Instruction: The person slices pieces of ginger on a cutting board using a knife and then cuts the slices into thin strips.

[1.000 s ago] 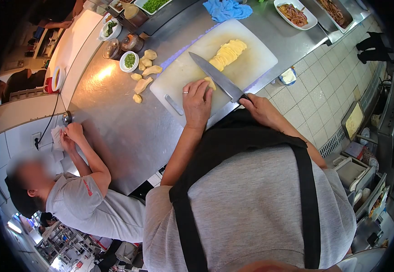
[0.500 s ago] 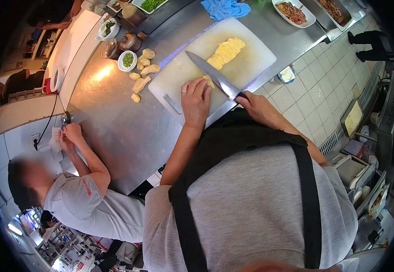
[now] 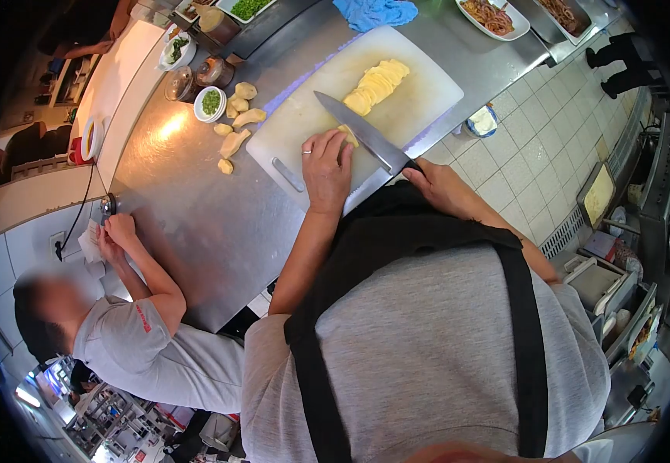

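My right hand [image 3: 437, 184] is closed around the dark handle of a large chef's knife [image 3: 366, 135]. Its blade lies slantwise over the white cutting board [image 3: 427, 112], against the far side of a small pale-yellow potato piece [image 3: 348, 136]. With bent fingers, my left hand [image 3: 325, 174] holds that piece down on the board, close to the blade. Beyond the knife lies an overlapping row of thin potato slices [image 3: 377, 86]. Several peeled potatoes [image 3: 234, 143] rest on the steel counter left of the board.
A bowl of chopped greens [image 3: 210, 104] and spice jars [image 3: 215, 71] stand behind the potatoes. A blue cloth [image 3: 376, 13] lies beyond the board, a dish of cooked food [image 3: 494, 18] at the far right. At left, a co-worker [image 3: 157, 339] leans on the counter holding paper.
The view has shifted slightly, so the counter appears a little further left and up. Knife and both hands keep nearly the same places on the board. The co-worker's paper has tilted.
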A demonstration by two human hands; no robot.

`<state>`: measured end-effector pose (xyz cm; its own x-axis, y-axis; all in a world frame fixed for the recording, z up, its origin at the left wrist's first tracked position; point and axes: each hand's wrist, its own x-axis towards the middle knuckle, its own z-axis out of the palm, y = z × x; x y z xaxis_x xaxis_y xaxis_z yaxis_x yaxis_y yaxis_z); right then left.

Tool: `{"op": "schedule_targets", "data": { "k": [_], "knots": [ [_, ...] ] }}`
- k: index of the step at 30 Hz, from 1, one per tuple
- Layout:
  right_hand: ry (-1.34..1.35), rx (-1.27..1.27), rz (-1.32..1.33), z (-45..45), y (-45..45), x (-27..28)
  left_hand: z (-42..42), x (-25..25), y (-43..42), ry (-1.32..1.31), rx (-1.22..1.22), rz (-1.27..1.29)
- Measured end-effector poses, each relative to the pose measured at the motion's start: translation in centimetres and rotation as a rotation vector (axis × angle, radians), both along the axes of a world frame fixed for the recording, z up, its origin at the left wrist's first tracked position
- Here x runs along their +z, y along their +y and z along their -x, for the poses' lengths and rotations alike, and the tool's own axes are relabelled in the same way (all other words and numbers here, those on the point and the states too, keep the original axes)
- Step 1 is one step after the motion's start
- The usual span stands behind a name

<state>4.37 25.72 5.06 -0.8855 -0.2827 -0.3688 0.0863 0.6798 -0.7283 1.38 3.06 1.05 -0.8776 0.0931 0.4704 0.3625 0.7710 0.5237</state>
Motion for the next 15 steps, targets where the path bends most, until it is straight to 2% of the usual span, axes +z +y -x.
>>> {"op": "schedule_targets", "data": {
  "k": [7, 10, 13, 15],
  "knots": [
    [0.074, 0.029, 0.050, 0.5, -0.8, -2.7, 0.0, 0.2, 0.1, -0.001, 0.006, 0.003],
    [-0.017, -0.010, -0.019, -0.6, -0.3, 0.0, 0.0, 0.2, 0.1, 0.023, -0.010, -0.024],
    [0.075, 0.003, 0.036, -0.8, -0.1, -0.9, -0.1, 0.1, 0.1, 0.027, 0.003, -0.043],
    [0.025, 0.011, -0.006, -0.5, -0.2, -0.6, -0.1, -0.1, 0.0, 0.037, 0.006, -0.023]
  ]
}}
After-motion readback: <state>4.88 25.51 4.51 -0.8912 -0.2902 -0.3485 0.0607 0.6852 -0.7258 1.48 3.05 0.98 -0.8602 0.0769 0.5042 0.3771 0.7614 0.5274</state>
